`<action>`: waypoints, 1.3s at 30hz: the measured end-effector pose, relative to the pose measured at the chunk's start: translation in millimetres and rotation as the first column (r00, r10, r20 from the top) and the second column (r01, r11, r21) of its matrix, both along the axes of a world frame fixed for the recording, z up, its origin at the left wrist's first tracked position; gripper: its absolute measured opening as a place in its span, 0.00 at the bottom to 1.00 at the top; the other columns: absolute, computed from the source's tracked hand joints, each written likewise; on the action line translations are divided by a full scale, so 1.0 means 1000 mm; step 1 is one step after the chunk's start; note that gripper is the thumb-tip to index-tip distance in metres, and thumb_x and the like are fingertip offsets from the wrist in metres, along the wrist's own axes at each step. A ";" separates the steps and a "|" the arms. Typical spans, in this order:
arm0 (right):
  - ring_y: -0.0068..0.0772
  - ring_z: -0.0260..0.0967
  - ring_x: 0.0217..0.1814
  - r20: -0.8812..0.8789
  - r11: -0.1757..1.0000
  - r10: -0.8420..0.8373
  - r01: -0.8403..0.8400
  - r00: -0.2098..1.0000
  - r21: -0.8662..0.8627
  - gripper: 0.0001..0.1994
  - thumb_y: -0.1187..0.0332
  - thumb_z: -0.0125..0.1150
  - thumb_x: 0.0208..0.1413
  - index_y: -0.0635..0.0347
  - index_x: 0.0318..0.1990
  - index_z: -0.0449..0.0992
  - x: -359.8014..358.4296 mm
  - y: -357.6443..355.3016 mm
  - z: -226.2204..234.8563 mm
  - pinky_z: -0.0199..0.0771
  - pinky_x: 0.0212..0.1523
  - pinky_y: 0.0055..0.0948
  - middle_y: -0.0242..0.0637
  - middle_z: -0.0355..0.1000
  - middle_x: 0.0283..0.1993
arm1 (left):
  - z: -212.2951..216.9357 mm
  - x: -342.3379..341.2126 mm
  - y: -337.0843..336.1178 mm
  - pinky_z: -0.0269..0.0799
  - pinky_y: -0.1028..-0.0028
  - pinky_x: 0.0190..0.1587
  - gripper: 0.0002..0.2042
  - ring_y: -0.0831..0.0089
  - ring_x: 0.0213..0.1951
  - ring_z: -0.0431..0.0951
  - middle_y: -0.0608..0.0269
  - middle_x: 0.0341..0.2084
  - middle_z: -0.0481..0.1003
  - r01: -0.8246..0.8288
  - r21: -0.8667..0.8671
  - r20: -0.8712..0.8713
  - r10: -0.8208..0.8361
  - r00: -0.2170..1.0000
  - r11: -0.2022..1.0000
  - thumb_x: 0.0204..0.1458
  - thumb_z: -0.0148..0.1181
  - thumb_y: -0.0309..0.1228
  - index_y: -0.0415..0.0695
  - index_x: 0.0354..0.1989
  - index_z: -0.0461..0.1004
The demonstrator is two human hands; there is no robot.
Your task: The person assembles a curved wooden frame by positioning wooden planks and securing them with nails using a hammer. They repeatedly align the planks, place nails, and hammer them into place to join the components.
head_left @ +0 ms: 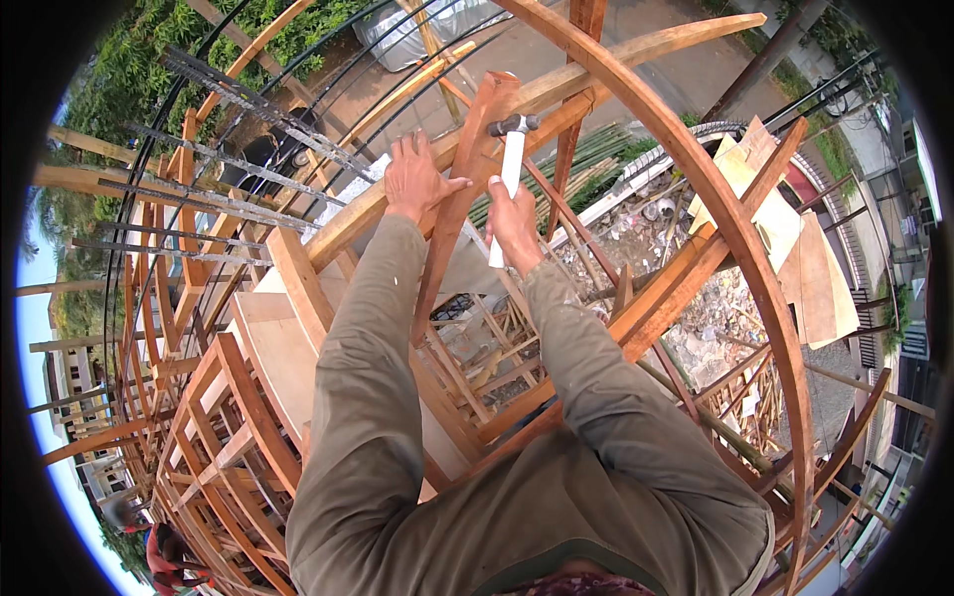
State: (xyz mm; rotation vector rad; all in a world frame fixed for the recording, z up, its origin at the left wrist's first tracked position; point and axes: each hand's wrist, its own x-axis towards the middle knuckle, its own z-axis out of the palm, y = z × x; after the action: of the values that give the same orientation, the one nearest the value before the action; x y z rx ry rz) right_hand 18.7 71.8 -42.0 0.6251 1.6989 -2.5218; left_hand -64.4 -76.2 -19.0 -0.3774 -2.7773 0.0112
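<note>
holding white-handled hammer (pixel 513 164) | right hand (pixel 513 223) | left hand (pixel 417 179) on curved timber (pixel 543 92)

The hammer (pixel 513 167) in the right grip (pixel 512 223) pairs a white handle with a dark grey head. Between both grips, the wooden post (pixel 458 206) is reddish brown; the beam (pixel 348 230) under the left grip (pixel 417 177) is lighter honey tan. Below the grips, olive-brown sleeves (pixel 370 333) carry small pale specks. Right of the right grip, a curved rib (pixel 778 308) shows orange-brown, and plywood sheets (pixel 823 278) beyond it pale yellow-tan. Left of the left grip, grey rods (pixel 260 109) look mottled dark and light, against green foliage (pixel 139 84).
</note>
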 end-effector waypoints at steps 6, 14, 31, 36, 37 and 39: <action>0.25 0.61 0.12 -0.045 0.998 -0.062 0.061 0.997 -0.032 0.16 0.59 0.54 0.69 0.67 0.41 0.70 -0.007 -0.017 -0.013 0.61 0.11 0.29 0.31 0.64 0.20 | 0.000 -0.046 0.001 0.80 0.59 0.47 0.53 0.51 0.51 0.80 0.43 0.43 0.80 0.047 -0.186 0.353 0.022 0.935 0.981 0.29 0.72 0.74 0.34 0.51 0.71; 0.23 0.60 0.16 -0.075 0.962 -0.255 0.245 0.964 -0.119 0.17 0.53 0.50 0.73 0.59 0.44 0.61 0.015 -0.030 -0.011 0.65 0.14 0.28 0.31 0.60 0.24 | -0.016 -0.048 0.002 0.80 0.60 0.37 0.47 0.52 0.34 0.86 0.46 0.31 0.82 0.014 -0.083 0.349 0.016 0.937 0.996 0.30 0.74 0.71 0.38 0.43 0.70; 0.25 0.59 0.17 -0.001 0.873 -0.425 0.410 0.905 -0.264 0.17 0.52 0.45 0.74 0.57 0.41 0.59 0.042 -0.055 -0.029 0.65 0.14 0.30 0.32 0.59 0.25 | -0.002 -0.046 0.012 0.79 0.59 0.40 0.46 0.53 0.39 0.86 0.46 0.37 0.83 -0.046 -0.101 0.380 0.082 0.921 0.994 0.29 0.77 0.67 0.38 0.46 0.74; 0.25 0.58 0.17 -0.198 0.765 -0.633 0.565 0.748 -0.311 0.17 0.53 0.45 0.74 0.56 0.39 0.59 0.055 -0.063 -0.030 0.66 0.15 0.32 0.32 0.59 0.25 | -0.005 -0.049 0.013 0.79 0.59 0.41 0.46 0.52 0.40 0.86 0.46 0.38 0.83 -0.050 -0.092 0.388 0.082 0.918 0.995 0.29 0.77 0.67 0.38 0.47 0.74; 0.25 0.59 0.17 -0.097 0.815 -0.544 0.498 0.833 -0.296 0.17 0.53 0.47 0.73 0.58 0.40 0.59 0.052 -0.066 -0.034 0.66 0.15 0.31 0.32 0.59 0.25 | -0.005 -0.050 0.015 0.79 0.59 0.41 0.46 0.52 0.40 0.85 0.46 0.38 0.83 -0.051 -0.093 0.397 0.084 0.914 0.994 0.29 0.77 0.67 0.38 0.47 0.74; 0.24 0.61 0.18 0.106 0.893 -0.330 0.347 0.938 -0.286 0.18 0.53 0.49 0.73 0.61 0.42 0.60 0.042 -0.065 -0.036 0.66 0.15 0.29 0.33 0.60 0.24 | -0.003 -0.050 0.017 0.79 0.59 0.41 0.46 0.52 0.40 0.85 0.46 0.38 0.83 -0.050 -0.091 0.401 0.083 0.913 0.995 0.29 0.77 0.67 0.37 0.47 0.74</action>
State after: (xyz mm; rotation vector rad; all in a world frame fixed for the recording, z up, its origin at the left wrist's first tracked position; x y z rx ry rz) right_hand 60.5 6.9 -78.1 1.0267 1.2342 -2.8798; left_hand -114.3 -58.8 -22.2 -0.3356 -3.2079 0.0673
